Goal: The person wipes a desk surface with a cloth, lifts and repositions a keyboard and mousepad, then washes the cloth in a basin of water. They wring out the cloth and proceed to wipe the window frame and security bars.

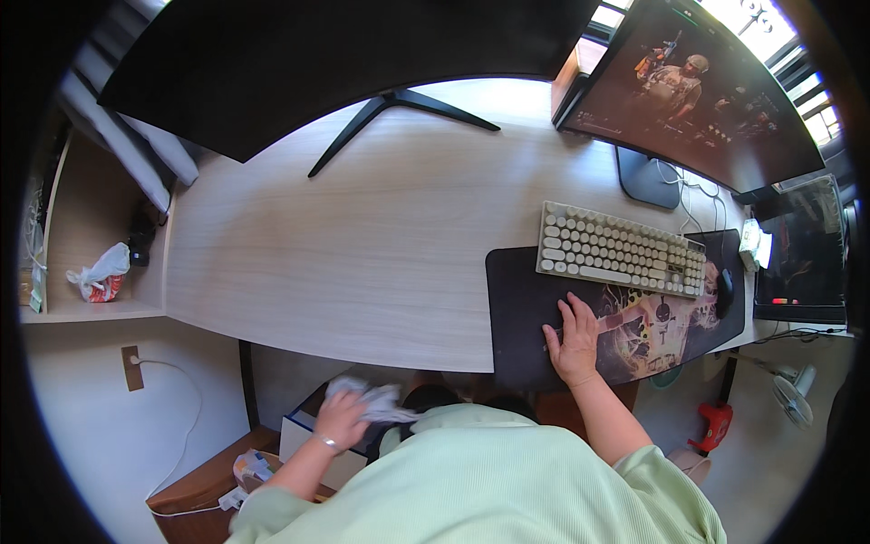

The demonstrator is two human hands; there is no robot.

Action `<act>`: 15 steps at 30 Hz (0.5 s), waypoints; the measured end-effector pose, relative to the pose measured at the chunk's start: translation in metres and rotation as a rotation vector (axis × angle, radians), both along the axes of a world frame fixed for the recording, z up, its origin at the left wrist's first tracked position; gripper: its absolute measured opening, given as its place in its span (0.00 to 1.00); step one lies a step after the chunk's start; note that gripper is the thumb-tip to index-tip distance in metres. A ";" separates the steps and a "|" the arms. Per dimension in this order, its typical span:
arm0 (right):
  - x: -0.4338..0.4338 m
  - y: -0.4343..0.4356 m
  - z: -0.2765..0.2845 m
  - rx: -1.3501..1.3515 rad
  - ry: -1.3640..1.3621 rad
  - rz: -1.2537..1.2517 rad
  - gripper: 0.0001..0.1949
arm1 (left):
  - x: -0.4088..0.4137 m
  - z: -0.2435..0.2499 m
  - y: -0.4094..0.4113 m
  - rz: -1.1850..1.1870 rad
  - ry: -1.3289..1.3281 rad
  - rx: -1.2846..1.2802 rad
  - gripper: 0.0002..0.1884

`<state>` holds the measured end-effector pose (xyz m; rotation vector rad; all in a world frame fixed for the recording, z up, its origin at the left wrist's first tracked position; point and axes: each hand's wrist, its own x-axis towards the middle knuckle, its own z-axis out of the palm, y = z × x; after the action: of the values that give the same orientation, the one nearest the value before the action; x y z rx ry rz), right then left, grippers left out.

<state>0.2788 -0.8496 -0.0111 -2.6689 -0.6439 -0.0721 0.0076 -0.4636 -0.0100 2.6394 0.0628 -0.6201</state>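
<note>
A crumpled pale cloth [378,402], blurred by motion, is gripped in my left hand [342,416]. That hand is below the front edge of the desk [326,265], over a dark-topped box [296,435], and wears a bracelet. My right hand [575,340] rests with fingers apart on a large printed mouse pad [516,313]. Just beyond its fingertips lies a cream keyboard [612,251] with round keys, partly on the pad. A black mouse [725,294] sits at the pad's right end.
A black monitor [340,61] on splayed legs stands at the back. To the right are a lit monitor [693,102], a tissue pack [752,245] and a dark computer case [802,251]. A plastic bag [102,272] sits in the left shelf. A small fan [794,394] is at lower right.
</note>
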 end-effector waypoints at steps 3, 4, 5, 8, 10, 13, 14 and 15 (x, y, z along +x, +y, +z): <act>0.007 0.001 -0.001 0.025 -0.024 -0.002 0.28 | -0.064 0.038 0.056 0.499 0.417 0.163 0.18; 0.005 0.002 -0.003 0.027 -0.018 -0.001 0.27 | -0.066 0.046 0.071 0.734 0.275 -0.067 0.17; 0.005 0.001 -0.001 0.020 -0.029 -0.002 0.27 | -0.054 0.046 0.082 0.957 0.115 -0.317 0.17; 0.009 -0.002 -0.002 0.000 -0.058 0.001 0.27 | 0.066 0.084 0.054 0.786 -0.336 -0.317 0.17; 0.008 -0.003 -0.002 -0.017 -0.069 -0.001 0.28 | 0.140 0.085 0.031 0.644 -0.450 -0.215 0.18; 0.008 -0.002 -0.002 -0.016 -0.084 0.006 0.28 | 0.237 0.032 0.008 0.325 -0.755 0.044 0.26; 0.008 -0.001 -0.002 -0.011 -0.083 0.007 0.28 | 0.267 0.026 -0.006 0.276 -0.696 0.013 0.27; 0.009 0.001 -0.002 -0.004 -0.079 0.011 0.28 | 0.284 0.025 -0.025 0.158 -0.524 0.176 0.25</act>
<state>0.2874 -0.8485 -0.0129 -2.6776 -0.6839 -0.1740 0.2915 -0.4885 0.0154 2.8415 0.1733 0.1443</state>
